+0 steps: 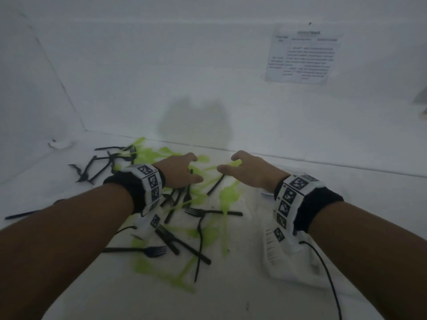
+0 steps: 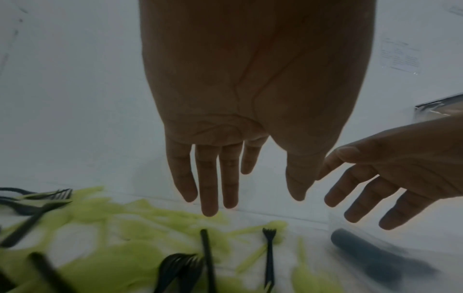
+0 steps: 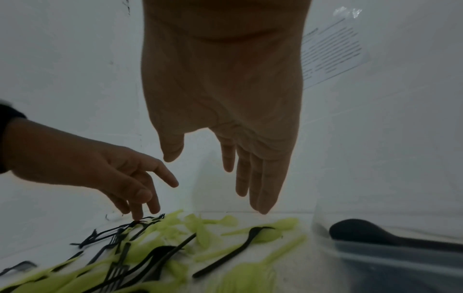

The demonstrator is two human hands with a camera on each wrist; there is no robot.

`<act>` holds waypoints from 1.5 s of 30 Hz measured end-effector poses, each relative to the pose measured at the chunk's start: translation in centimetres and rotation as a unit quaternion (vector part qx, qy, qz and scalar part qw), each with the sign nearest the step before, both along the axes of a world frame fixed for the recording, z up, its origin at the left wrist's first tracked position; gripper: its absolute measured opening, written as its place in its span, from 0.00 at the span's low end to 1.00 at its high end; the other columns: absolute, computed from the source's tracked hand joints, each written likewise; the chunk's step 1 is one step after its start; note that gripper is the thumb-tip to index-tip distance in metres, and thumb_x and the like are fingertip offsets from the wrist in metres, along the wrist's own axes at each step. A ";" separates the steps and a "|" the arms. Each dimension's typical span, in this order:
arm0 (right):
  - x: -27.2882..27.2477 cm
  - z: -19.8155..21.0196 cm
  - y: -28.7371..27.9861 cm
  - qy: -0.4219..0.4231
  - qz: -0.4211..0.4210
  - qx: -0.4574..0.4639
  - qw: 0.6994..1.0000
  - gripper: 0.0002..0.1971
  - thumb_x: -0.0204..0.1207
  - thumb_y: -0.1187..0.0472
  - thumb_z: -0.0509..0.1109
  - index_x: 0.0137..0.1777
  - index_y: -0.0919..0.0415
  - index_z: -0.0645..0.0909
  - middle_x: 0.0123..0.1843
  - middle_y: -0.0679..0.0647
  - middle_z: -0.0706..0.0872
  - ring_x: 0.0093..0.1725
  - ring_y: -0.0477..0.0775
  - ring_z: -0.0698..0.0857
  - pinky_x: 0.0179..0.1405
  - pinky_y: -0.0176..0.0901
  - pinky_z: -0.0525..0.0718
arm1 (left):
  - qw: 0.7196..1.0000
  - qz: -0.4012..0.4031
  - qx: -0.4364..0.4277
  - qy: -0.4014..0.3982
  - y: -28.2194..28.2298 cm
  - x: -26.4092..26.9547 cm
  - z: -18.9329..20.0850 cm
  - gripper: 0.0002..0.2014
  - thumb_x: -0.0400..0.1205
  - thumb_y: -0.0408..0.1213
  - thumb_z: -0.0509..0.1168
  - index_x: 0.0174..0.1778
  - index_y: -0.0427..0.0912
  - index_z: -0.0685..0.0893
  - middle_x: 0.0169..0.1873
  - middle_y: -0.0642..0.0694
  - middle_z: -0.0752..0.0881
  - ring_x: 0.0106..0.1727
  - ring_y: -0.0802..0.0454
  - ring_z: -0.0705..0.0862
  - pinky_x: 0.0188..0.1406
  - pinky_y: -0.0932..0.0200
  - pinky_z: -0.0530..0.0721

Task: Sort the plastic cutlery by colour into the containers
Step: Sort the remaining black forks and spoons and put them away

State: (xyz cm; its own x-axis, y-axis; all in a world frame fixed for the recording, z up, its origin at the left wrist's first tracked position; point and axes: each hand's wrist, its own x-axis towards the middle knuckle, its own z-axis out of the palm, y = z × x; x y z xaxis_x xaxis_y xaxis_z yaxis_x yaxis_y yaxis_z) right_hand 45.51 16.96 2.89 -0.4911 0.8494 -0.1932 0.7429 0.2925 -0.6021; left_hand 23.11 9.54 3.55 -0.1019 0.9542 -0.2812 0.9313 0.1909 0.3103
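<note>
Reaching forward over a white table (image 1: 346,204), a person holds both bare hands above a scattered heap of plastic cutlery. The left hand (image 1: 179,172) hangs palm down with its fingers (image 2: 208,178) straight and slightly spread, holding nothing; from the right wrist view one fingertip looks to be at or just over the black forks near the back, though contact cannot be confirmed. The right hand (image 1: 249,173) hovers beside it, also palm down, fingers (image 3: 260,182) loosely extended and empty, above the green pieces. The two hands are near each other but apart.

Black forks (image 1: 150,250) and pale green cutlery (image 1: 227,195) lie mixed and overlapping on the table between and beneath the forearms, spreading from the near edge to the back wall. A separate cluster of black forks (image 1: 99,165) sits to the left, close to the corner. One black fork (image 3: 235,251) lies diagonally across green pieces under the right hand.

Just to the right of the heap stands a clear plastic container (image 3: 325,228), and a black spoon (image 3: 371,234) rests inside it. Each wrist wears a black band with a white block of square printed markers (image 1: 150,181). A printed sheet of paper (image 1: 302,56) is taped to the white wall at the back right.
</note>
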 end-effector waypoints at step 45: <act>-8.9 -9.7 -10.1 -0.181 -0.100 0.146 0.967 0.09 0.87 0.52 0.65 0.60 0.55 0.80 0.56 0.55 0.86 0.54 0.61 0.85 0.48 0.50 0.83 | 0.975 -0.214 0.033 -0.044 -14.0 -8.1 -8.2 0.15 0.89 0.53 0.61 0.68 0.52 0.78 0.32 0.53 0.77 0.31 0.59 0.75 0.30 0.57 0.72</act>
